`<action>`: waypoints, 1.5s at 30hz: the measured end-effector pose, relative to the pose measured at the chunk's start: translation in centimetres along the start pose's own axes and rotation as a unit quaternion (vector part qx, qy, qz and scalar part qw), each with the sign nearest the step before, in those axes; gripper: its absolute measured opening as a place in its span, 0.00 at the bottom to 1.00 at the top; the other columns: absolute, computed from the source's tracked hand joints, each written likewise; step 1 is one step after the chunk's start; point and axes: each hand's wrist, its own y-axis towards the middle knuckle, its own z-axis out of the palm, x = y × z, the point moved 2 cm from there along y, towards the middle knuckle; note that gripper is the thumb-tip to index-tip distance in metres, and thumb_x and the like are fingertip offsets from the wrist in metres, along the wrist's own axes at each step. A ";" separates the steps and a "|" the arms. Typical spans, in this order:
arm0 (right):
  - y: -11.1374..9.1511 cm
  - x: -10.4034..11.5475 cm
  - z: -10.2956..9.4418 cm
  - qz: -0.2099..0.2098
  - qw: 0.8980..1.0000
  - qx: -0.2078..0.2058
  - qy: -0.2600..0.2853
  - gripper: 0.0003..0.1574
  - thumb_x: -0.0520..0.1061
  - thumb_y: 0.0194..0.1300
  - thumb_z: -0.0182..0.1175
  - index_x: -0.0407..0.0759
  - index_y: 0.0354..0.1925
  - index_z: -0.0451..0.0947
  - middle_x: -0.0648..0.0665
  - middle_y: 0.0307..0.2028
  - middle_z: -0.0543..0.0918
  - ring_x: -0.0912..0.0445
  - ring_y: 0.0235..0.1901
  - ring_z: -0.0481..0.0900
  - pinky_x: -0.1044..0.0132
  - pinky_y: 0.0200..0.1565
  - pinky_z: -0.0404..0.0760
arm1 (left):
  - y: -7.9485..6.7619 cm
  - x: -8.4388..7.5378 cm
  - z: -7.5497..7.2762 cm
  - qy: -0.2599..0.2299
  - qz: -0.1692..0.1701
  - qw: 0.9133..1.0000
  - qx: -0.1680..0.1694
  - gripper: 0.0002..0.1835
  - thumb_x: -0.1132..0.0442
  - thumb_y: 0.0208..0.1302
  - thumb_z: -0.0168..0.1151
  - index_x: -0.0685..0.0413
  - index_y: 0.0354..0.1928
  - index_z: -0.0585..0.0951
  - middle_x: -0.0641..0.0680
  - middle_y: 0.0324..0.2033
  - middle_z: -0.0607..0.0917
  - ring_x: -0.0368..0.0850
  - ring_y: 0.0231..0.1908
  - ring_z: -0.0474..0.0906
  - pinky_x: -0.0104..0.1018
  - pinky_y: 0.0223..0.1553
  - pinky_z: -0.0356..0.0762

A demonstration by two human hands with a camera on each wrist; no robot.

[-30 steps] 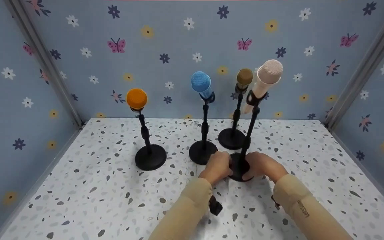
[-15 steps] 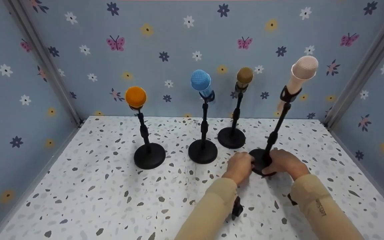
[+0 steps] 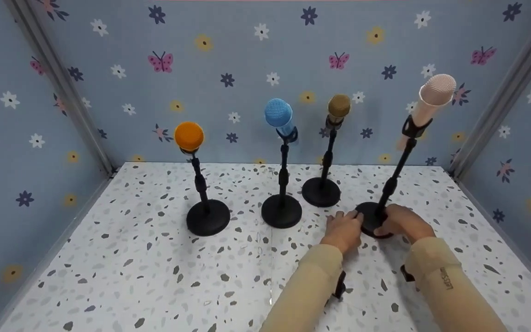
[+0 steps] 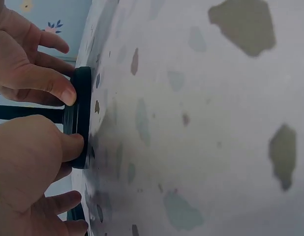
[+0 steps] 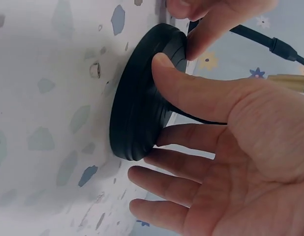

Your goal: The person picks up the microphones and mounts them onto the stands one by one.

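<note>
A black microphone stand (image 3: pixel 390 186) with a white-pink microphone (image 3: pixel 437 91) in its clip stands at the right of the tabletop. From the right side my right hand (image 3: pixel 404 222) grips its round base (image 5: pixel 142 103), thumb on top and fingers around the far edge. At the base's left side is my left hand (image 3: pixel 343 232); in the left wrist view its thumb and forefinger pinch the rim, the other fingers spread apart. Left of these, in black stands, are a brown-gold microphone (image 3: pixel 339 106), a blue microphone (image 3: pixel 278 113) and an orange microphone (image 3: pixel 189 136).
The speckled white tabletop (image 3: pixel 145 276) meets a blue flowered wall (image 3: pixel 247 55) behind and similar panels at both sides. Grey metal posts (image 3: pixel 58 83) run up the corners. The brown-gold microphone's base (image 3: pixel 321 192) stands just behind my left hand.
Both hands have moved right along the table with the white-pink microphone's stand, away from the brown-gold one. My left fingers have spread a little. The other stands keep their places.
</note>
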 end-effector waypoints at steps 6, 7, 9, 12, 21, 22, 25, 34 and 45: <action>0.1 -0.7 0.1 -0.031 0.999 0.005 -0.032 0.43 0.49 0.66 0.69 0.24 0.68 0.65 0.21 0.63 0.70 0.29 0.60 0.72 0.35 0.58 0.72 | -0.1 -0.1 0.0 -0.011 0.005 1.000 0.009 0.35 0.49 0.67 0.66 0.34 0.75 0.67 0.37 0.72 0.67 0.46 0.68 0.65 0.49 0.68 0.64; 0.1 -0.8 0.1 -0.035 0.999 0.006 -0.034 0.44 0.49 0.66 0.69 0.24 0.68 0.65 0.21 0.64 0.70 0.29 0.61 0.71 0.35 0.59 0.71 | -0.1 -0.1 0.1 -0.013 0.006 1.000 0.010 0.35 0.49 0.68 0.65 0.34 0.75 0.67 0.37 0.72 0.66 0.46 0.69 0.64 0.49 0.69 0.64; 0.2 -1.1 0.1 -0.047 0.998 0.006 -0.041 0.45 0.50 0.67 0.68 0.23 0.68 0.64 0.21 0.64 0.70 0.28 0.61 0.71 0.35 0.59 0.71 | 0.0 -0.1 0.1 -0.014 0.008 1.000 0.009 0.35 0.49 0.68 0.65 0.35 0.76 0.66 0.38 0.73 0.66 0.47 0.70 0.64 0.50 0.69 0.63; 0.3 -1.6 0.2 -0.066 0.997 0.002 -0.049 0.46 0.51 0.68 0.66 0.23 0.69 0.62 0.20 0.64 0.69 0.27 0.61 0.70 0.34 0.59 0.70 | 0.1 0.0 0.3 -0.006 0.014 1.000 0.009 0.34 0.48 0.71 0.62 0.34 0.77 0.65 0.37 0.73 0.65 0.47 0.71 0.62 0.50 0.70 0.62; -0.2 -2.5 1.1 -0.069 0.995 -0.033 -0.069 0.49 0.59 0.69 0.64 0.24 0.69 0.63 0.20 0.62 0.70 0.28 0.59 0.72 0.34 0.56 0.72 | 0.0 0.2 0.6 0.033 0.040 0.999 0.006 0.29 0.45 0.77 0.52 0.37 0.77 0.65 0.40 0.73 0.66 0.48 0.74 0.57 0.48 0.71 0.60; -0.4 -2.6 1.2 -0.068 0.995 -0.041 -0.067 0.48 0.59 0.69 0.64 0.25 0.69 0.65 0.20 0.62 0.71 0.28 0.58 0.73 0.34 0.55 0.73 | -0.1 0.3 0.5 0.034 0.042 0.998 0.009 0.29 0.46 0.78 0.50 0.38 0.77 0.65 0.41 0.73 0.66 0.48 0.74 0.57 0.47 0.71 0.60; -0.9 -2.9 1.4 -0.078 0.993 -0.060 -0.068 0.44 0.57 0.69 0.64 0.25 0.67 0.68 0.21 0.61 0.73 0.26 0.60 0.71 0.32 0.56 0.71 | -0.4 0.8 0.1 0.038 0.053 0.998 0.008 0.29 0.47 0.78 0.50 0.42 0.77 0.65 0.43 0.73 0.67 0.48 0.74 0.58 0.46 0.71 0.61; -3.1 -1.5 0.9 -0.149 0.982 -0.093 -0.070 0.37 0.55 0.76 0.56 0.31 0.70 0.66 0.22 0.62 0.72 0.26 0.60 0.71 0.30 0.56 0.71 | -1.5 3.3 -2.2 0.027 0.092 0.995 -0.015 0.31 0.46 0.79 0.48 0.46 0.79 0.61 0.51 0.75 0.64 0.51 0.75 0.58 0.47 0.71 0.62; -5.4 1.7 1.0 -0.160 0.980 -0.072 -0.091 0.49 0.67 0.78 0.44 0.34 0.78 0.51 0.25 0.76 0.47 0.24 0.72 0.42 0.24 0.66 0.45 | -6.1 8.5 -7.4 -0.054 0.139 0.989 0.010 0.35 0.39 0.80 0.38 0.48 0.80 0.55 0.54 0.78 0.54 0.52 0.78 0.46 0.49 0.75 0.46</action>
